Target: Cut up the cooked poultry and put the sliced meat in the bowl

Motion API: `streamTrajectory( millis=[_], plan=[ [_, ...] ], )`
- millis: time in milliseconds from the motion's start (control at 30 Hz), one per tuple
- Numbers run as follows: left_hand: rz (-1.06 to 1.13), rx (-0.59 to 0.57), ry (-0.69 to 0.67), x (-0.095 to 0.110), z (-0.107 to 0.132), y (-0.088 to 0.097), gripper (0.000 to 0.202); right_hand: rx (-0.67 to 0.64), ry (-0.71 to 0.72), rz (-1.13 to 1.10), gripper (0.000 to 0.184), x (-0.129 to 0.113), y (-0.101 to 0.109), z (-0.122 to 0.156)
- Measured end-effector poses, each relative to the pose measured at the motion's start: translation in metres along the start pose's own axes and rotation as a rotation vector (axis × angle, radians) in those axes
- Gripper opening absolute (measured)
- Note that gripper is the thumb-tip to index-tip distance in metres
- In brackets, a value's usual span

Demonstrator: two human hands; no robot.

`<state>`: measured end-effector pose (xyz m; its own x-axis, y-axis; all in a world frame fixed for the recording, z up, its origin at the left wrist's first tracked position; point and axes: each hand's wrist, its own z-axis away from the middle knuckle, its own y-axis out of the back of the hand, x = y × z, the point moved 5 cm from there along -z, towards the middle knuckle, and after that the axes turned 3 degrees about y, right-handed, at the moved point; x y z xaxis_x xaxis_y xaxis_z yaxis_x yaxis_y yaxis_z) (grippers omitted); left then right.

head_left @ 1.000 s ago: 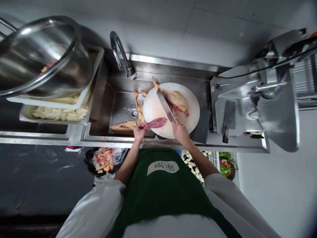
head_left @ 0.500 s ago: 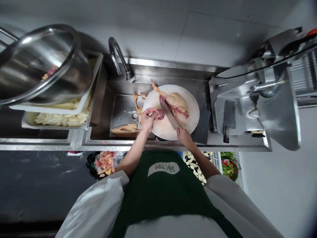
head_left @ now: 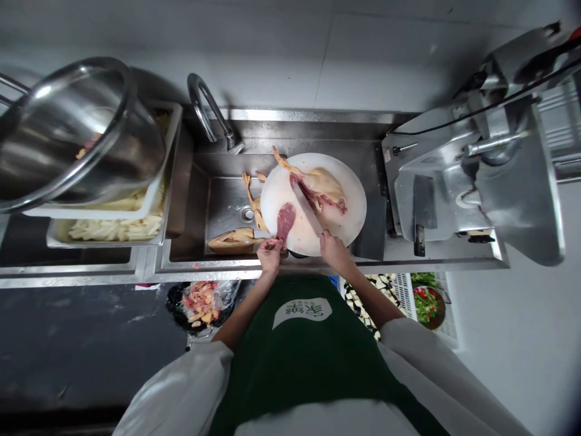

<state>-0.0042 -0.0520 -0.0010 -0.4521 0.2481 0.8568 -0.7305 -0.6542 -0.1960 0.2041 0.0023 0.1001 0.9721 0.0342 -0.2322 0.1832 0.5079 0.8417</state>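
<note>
A round white cutting board point(head_left: 349, 224) lies across the right part of the sink. On it rests a raw, pale-skinned bird carcass point(head_left: 327, 181), cut open, with dark red flesh showing. My right hand point(head_left: 334, 249) is closed around the handle of a knife point(head_left: 307, 209), whose wide blade points up and left, its tip at the carcass. At the board's lower left edge, my left hand point(head_left: 270, 253) pinches the near end of a dark red piece of meat point(head_left: 285, 220). The rest of that piece lies flat on the board.
More bird pieces point(head_left: 233, 240) lie in the sink point(head_left: 222, 200) below the faucet point(head_left: 211, 109). A steel bowl point(head_left: 136, 151) and tray of pale strips point(head_left: 115, 229) stand left. On the right are a slicer point(head_left: 512, 181) and a cleaver point(head_left: 423, 209). Bagged meat point(head_left: 202, 304) sits lower left.
My left hand has moved down toward me to the board's near edge, drawing the meat with it, so the piece now lies stretched out. The knife has barely moved.
</note>
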Motion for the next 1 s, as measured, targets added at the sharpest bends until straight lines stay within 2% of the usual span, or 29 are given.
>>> streamTrajectory(
  millis=[100,233,300,367,467,533,600,667,733,800,833,900,1000],
  plan=[
    [-0.023,-0.023,0.005,-0.002,0.001,0.000,0.044,0.034,0.014,-0.013,0.037,-0.024,0.018,-0.010],
    [-0.011,-0.014,0.053,-0.006,-0.001,0.003,0.045,0.203,0.084,-0.037,0.048,-0.056,0.040,-0.028],
    [0.012,-0.012,0.071,-0.007,-0.002,0.004,0.046,0.211,0.096,-0.042,0.049,-0.061,0.031,-0.032],
    [0.040,-0.007,0.077,-0.008,-0.003,0.005,0.046,0.110,0.089,-0.037,0.045,-0.056,0.009,-0.031],
    [0.069,-0.010,0.089,-0.009,-0.005,0.004,0.047,-0.018,0.087,-0.023,0.038,-0.031,-0.020,-0.021],
    [0.069,-0.018,0.101,-0.009,-0.007,0.005,0.048,-0.024,0.103,-0.012,0.036,-0.015,-0.021,-0.015],
    [0.060,-0.029,0.112,-0.010,-0.007,0.005,0.048,-0.002,0.108,0.002,0.034,-0.008,-0.010,-0.012],
    [0.051,-0.039,0.121,-0.012,-0.007,0.006,0.049,0.080,0.100,0.003,0.037,-0.013,0.009,-0.013],
    [0.043,-0.040,0.133,-0.014,-0.007,0.007,0.050,0.200,0.082,-0.012,0.043,-0.028,0.026,-0.016],
    [0.043,-0.046,0.138,-0.015,-0.006,0.007,0.051,0.275,0.083,-0.040,0.049,-0.047,0.031,-0.019],
    [0.048,-0.053,0.138,-0.016,-0.006,0.006,0.052,0.266,0.082,-0.051,0.049,-0.056,0.027,-0.022],
    [0.066,-0.070,0.132,-0.016,-0.006,0.005,0.052,0.163,0.071,-0.059,0.044,-0.067,0.009,-0.027],
    [0.088,-0.095,0.119,-0.016,-0.008,0.005,0.051,0.007,0.057,-0.065,0.036,-0.061,-0.018,-0.035]
  ],
)
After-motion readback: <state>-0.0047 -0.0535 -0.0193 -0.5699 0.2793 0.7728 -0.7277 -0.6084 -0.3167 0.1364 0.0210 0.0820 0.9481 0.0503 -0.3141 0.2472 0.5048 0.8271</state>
